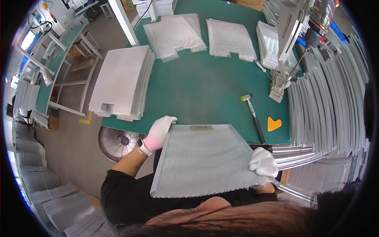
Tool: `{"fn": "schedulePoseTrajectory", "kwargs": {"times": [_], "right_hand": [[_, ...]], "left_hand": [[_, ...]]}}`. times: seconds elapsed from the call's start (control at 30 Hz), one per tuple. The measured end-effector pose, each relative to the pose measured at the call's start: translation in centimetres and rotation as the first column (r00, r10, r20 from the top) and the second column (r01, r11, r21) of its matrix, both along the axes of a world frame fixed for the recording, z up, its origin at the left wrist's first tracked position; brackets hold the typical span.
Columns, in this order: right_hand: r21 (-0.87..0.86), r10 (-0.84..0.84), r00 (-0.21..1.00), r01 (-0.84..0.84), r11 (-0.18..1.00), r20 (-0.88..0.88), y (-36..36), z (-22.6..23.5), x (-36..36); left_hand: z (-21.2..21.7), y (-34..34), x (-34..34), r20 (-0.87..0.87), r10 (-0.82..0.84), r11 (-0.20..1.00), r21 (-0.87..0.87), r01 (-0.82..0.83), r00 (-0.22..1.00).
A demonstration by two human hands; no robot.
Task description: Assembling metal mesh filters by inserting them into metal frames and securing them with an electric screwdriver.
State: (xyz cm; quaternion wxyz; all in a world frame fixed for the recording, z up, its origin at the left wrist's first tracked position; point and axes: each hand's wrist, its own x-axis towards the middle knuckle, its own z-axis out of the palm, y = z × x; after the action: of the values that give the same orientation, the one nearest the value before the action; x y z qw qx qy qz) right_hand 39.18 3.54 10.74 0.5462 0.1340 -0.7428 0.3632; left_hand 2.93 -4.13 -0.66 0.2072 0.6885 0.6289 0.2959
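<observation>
A silvery mesh filter panel (pixel 205 158) lies tilted over the table's near edge and my lap. Metal framing runs along its far and left sides, with a small plate (pixel 201 128) set in the far side; its near edge looks like bare, jagged mesh. My left hand (pixel 161 129), in a white and pink glove, is closed around the far left corner. At the right edge, the curled fingers of my white-gloved right hand (pixel 263 162) grip the panel. Just below that hand, a thin metal strip (pixel 292 190) sticks out to the lower right; where it joins the panel is hidden.
On the green table (pixel 193 87) lie a mallet (pixel 253 114), an orange scraper (pixel 274 124) and a screwdriver (pixel 260 67). Mesh sheet stacks (pixel 122 79) stand left and far. A mounted power tool (pixel 314 37) overhangs the right; frame strips (pixel 319 106) crowd beside it. A floor fan (pixel 120 140) sits left.
</observation>
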Motion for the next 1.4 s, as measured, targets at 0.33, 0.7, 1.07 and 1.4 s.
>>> {"fn": "schedulePoseTrajectory", "kwargs": {"times": [0.33,0.7,1.07,1.4], "right_hand": [[-0.375,-0.590,0.781,0.620,0.689,0.205,4.3,3.2,-5.5],[-0.466,-0.572,0.775,0.624,0.628,0.267,7.1,2.9,-6.4],[-0.401,-0.433,0.897,0.431,0.808,0.092,6.2,2.7,-5.9],[-0.309,-0.383,0.917,0.399,0.863,0.113,3.2,3.1,-4.8]], "left_hand": [[-2.3,1.0,4.1,0.209,0.472,0.832,0.215,-0.511,0.857],[2.3,1.6,3.5,0.649,0.099,0.896,0.271,-0.351,0.755],[15.9,3.4,1.3,0.527,-0.417,0.733,0.677,-0.069,0.740],[15.6,0.1,2.0,0.222,-0.433,0.665,0.733,0.143,0.874]]}}
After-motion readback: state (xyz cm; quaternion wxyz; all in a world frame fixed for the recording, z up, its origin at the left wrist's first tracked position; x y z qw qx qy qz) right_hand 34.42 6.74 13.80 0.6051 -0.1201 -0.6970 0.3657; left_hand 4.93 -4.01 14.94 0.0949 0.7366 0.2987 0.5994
